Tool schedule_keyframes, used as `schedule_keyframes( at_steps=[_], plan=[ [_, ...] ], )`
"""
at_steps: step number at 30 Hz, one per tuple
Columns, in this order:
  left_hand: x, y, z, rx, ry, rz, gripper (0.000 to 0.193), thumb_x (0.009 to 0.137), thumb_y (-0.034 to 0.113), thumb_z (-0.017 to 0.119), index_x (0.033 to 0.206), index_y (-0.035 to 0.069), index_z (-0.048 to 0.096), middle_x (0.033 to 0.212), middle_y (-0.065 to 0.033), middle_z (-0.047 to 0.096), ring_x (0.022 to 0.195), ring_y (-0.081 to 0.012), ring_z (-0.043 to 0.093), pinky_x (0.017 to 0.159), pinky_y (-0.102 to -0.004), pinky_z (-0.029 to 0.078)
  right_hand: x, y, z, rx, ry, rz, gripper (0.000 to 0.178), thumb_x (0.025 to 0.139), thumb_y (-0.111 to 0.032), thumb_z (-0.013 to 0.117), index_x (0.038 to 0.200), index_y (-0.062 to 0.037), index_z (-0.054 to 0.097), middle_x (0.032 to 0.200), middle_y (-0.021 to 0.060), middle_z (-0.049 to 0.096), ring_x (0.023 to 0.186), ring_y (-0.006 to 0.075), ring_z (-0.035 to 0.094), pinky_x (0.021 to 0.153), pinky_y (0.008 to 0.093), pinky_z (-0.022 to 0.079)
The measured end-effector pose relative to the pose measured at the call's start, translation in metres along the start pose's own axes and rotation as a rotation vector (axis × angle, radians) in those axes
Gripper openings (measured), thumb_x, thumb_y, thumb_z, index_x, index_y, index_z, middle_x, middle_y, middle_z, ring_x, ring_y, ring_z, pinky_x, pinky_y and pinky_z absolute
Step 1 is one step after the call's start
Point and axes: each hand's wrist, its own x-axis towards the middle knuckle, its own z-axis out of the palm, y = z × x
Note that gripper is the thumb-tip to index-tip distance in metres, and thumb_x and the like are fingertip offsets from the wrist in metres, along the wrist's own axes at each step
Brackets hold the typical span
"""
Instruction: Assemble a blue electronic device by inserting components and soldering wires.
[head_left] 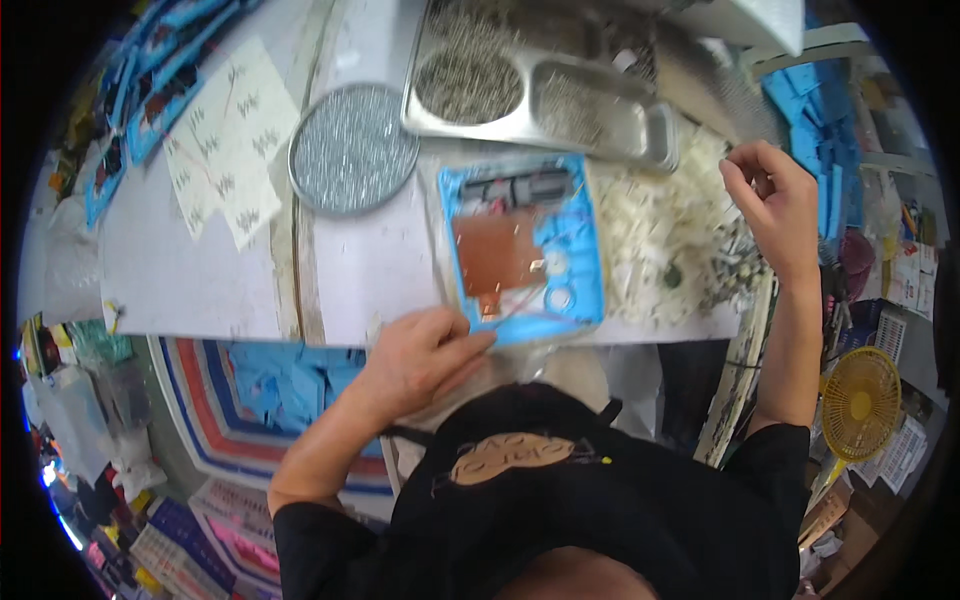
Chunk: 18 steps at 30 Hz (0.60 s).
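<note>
A shallow blue plastic housing (594,275) lies in front of me at the table's near edge. Inside it are a copper-brown circuit board (497,250), a black part (515,187) along the far side and some thin wires. My left hand (425,358) grips the housing's near left corner, its fingers bent together there. Raised over the right end of the table, my right hand (780,195) has its thumb and forefinger curled toward each other. Whatever is between those fingertips is too small or blurred to make out.
Beyond the housing stand a round dish (355,150) of small metal pins and a steel compartment tray (500,132) of small metal parts. Loose pale pieces (650,245) are heaped to the right. A marked paper sheet (230,140) lies left. A yellow fan (860,405) stands at right.
</note>
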Motion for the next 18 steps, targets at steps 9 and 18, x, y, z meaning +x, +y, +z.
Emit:
schedule_keyframes(
  at_steps=[9, 18],
  plan=[
    [0.006, 0.002, -0.004, -0.026, 0.029, 0.029, 0.023, 0.083, 0.019, 0.081, 0.104, 0.013, 0.075, 0.084, -0.0053, 0.061, 0.07, -0.0244, 0.063, 0.057, -0.0378, 0.052, 0.133, 0.046, -0.064, 0.14, 0.321, -0.138, 0.014, 0.088, -0.012, 0.073, 0.092, 0.0013, 0.072, 0.073, 0.0036, 0.066, 0.067, 0.008, 0.058, 0.065, 0.0258, 0.047],
    [0.001, 0.005, -0.005, -0.025, 0.017, -0.059, 0.023, 0.082, 0.02, 0.083, 0.105, 0.015, 0.078, 0.086, -0.0028, 0.062, 0.071, -0.0209, 0.065, 0.059, -0.0348, 0.053, 0.319, -0.066, -0.001, 0.013, 0.443, -0.898, 0.015, 0.09, -0.016, 0.075, 0.101, -0.0059, 0.075, 0.1, 0.0059, 0.075, 0.091, 0.0219, 0.067, 0.081, 0.0306, 0.051]
  ],
)
